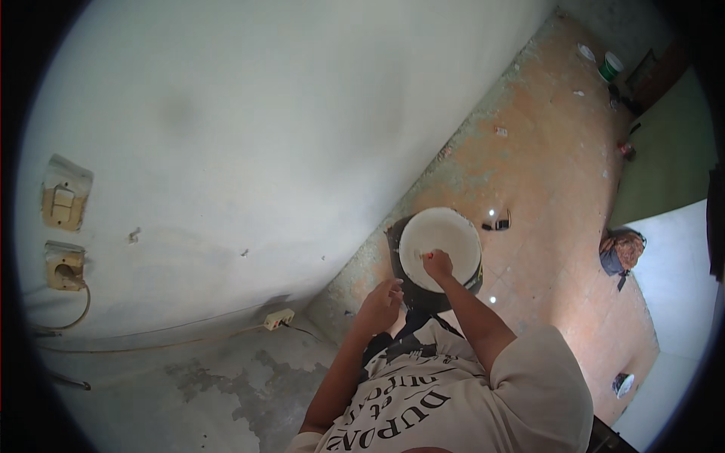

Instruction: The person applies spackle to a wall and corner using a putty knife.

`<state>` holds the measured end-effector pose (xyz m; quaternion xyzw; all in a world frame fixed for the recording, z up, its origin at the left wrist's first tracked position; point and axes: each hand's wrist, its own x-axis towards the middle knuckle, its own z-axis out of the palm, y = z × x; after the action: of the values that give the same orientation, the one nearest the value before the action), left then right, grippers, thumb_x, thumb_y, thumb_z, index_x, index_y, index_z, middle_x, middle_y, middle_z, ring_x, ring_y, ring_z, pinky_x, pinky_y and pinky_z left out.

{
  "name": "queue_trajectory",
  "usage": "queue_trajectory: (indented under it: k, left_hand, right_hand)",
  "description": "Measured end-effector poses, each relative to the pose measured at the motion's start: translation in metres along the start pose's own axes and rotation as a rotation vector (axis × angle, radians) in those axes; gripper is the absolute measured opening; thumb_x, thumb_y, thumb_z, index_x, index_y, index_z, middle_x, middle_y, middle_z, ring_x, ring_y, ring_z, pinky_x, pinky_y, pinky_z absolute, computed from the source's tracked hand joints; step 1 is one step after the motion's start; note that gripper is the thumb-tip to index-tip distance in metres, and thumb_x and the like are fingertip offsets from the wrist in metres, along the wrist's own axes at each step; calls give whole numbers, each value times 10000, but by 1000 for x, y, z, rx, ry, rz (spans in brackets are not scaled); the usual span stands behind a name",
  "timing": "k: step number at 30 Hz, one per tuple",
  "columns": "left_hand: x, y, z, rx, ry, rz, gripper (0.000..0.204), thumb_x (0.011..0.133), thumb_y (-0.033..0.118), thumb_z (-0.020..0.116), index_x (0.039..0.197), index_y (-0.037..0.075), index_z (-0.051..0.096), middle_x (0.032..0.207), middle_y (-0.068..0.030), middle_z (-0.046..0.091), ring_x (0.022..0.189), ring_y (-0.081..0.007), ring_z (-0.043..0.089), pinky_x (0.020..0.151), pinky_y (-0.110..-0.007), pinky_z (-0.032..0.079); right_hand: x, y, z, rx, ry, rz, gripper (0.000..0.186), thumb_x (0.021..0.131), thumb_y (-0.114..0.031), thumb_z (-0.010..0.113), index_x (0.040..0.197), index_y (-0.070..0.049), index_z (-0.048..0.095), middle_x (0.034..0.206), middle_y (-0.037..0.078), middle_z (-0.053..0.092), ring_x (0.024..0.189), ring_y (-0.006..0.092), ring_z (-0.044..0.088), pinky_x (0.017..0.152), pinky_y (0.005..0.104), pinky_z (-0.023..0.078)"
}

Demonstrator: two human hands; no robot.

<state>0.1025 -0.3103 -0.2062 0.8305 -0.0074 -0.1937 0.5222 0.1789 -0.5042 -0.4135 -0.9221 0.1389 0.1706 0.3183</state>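
My right hand (439,266) is closed on a small red-handled tool (427,255), probably a brush, over the inside of a white bucket (438,223) with pale contents; the tool's head is too small to make out clearly. The bucket sits on a dark, paint-marked support (396,253). At its lower left edge, my left hand (384,300) has its fingers apart and slightly bent, with whitish marks on the fingertips; I see nothing clearly held in it.
A white wall (249,128) carries a switch (63,202) and a socket (65,266). Below are cables and a power strip (279,319). On the tiled floor (536,189) lie a black object (500,225), a bag (623,253), a green container (610,68) and a small tub (624,385).
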Motion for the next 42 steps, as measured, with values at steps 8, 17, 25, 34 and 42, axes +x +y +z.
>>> queue_trajectory:
  k: [8, 17, 25, 34, 42]
  left_hand:
    - [-14, -16, 12, 49, -74, -124, 331, 959, 159, 546, 1256, 13, 539, 1103, -164, 650, 1005, -269, 656, 858, -371, 529]
    - [-20, -19, 25, 33, -96, -149, 315, 967, 161, 537, 1243, 9, 551, 1111, -162, 653, 999, -264, 657, 880, -363, 518]
    - [-14, -7, 25, 39, -114, -178, 329, 966, 159, 544, 1259, 7, 554, 1107, -167, 653, 996, -251, 655, 882, -358, 513]
    - [-9, -10, 15, 59, -100, -105, 320, 963, 142, 545, 1253, 5, 555, 1091, -155, 657, 1001, -236, 652, 873, -347, 514]
    - [2, 15, -3, 84, -131, -138, 333, 978, 179, 531, 1260, 3, 541, 1118, -179, 660, 1038, -277, 653, 904, -373, 511]
  right_hand:
    - [9, 25, 29, -57, 23, 164, 287, 842, -284, 632, 862, -6, 701, 877, 217, 703, 861, 373, 700, 747, 469, 569]
    - [15, 24, 37, -89, -91, 143, 302, 835, -273, 627, 924, 8, 693, 944, 232, 697, 908, 365, 694, 793, 468, 559]
    - [25, 26, 36, 43, -176, 47, 310, 822, -277, 639, 881, 22, 696, 892, 244, 689, 877, 375, 688, 783, 461, 549]
    - [9, 36, 20, -48, -292, -111, 336, 842, -298, 620, 887, 30, 681, 922, 267, 677, 918, 394, 667, 823, 476, 521]
    - [5, 51, 11, -118, -94, -354, 317, 815, -269, 669, 639, -5, 672, 665, 222, 651, 644, 341, 667, 635, 460, 513]
